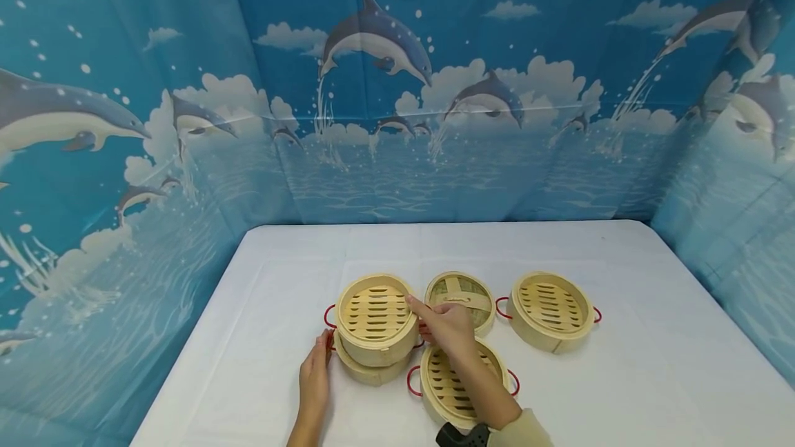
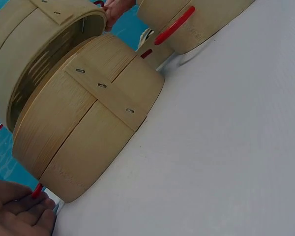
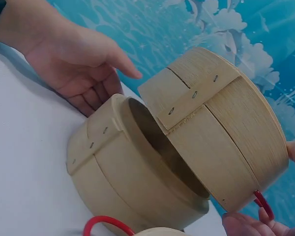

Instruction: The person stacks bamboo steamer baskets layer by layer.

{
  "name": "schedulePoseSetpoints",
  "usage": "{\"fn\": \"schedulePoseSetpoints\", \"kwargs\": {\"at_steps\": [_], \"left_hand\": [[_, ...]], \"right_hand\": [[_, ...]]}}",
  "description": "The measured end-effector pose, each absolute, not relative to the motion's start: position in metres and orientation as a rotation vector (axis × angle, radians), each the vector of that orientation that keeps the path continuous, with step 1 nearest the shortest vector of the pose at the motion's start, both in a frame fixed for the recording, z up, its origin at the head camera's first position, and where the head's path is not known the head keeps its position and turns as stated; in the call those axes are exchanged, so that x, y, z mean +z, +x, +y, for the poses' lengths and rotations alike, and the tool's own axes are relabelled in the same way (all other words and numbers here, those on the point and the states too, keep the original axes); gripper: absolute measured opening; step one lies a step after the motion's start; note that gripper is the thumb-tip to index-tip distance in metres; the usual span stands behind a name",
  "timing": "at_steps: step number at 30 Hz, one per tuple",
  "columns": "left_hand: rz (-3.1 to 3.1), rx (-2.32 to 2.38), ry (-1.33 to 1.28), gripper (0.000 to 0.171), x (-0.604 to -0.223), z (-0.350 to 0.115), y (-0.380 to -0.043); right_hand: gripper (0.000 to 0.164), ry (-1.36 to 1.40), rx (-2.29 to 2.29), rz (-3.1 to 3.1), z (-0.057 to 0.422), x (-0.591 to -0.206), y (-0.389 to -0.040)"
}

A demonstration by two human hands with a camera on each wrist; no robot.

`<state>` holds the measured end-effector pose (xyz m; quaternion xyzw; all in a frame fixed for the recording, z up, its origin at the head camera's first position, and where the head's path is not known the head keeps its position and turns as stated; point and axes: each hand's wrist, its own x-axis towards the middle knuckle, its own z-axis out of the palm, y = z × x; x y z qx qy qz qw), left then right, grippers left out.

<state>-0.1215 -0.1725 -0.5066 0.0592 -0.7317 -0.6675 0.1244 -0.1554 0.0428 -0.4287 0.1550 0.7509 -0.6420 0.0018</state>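
Observation:
A round bamboo steamer basket point(image 1: 375, 354) with a slatted base and red handles is held by my right hand point(image 1: 448, 326), thumb at its rim and fingers beneath by a red handle point(image 3: 264, 205). It tilts over a second bamboo steamer basket point(image 2: 88, 113) that stands on the table; a wedge-shaped gap shows between them in both wrist views. My left hand point(image 1: 315, 374) is at the lower basket's left side. There its fingers point(image 2: 32, 214) touch the red handle point(image 2: 37, 191), while in the right wrist view the thumb is straight and apart.
A third slatted steamer basket point(image 1: 436, 407) lies under my right forearm. Behind it is a woven bamboo lid point(image 1: 456, 286) with a cross band. Another steamer basket point(image 1: 548, 341) stands to the right on the white table point(image 1: 621, 392). A dolphin-print curtain point(image 1: 385, 178) surrounds the table.

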Motion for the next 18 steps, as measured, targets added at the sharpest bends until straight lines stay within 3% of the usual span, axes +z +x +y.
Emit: {"fn": "schedulePoseSetpoints", "kwargs": {"at_steps": [18], "left_hand": [[-2.180,-1.960,0.207,0.057,-0.505,-0.173,-0.122]], "right_hand": [[0.054,0.483,-1.996,2.364,0.028,-0.436,-0.154]]}}
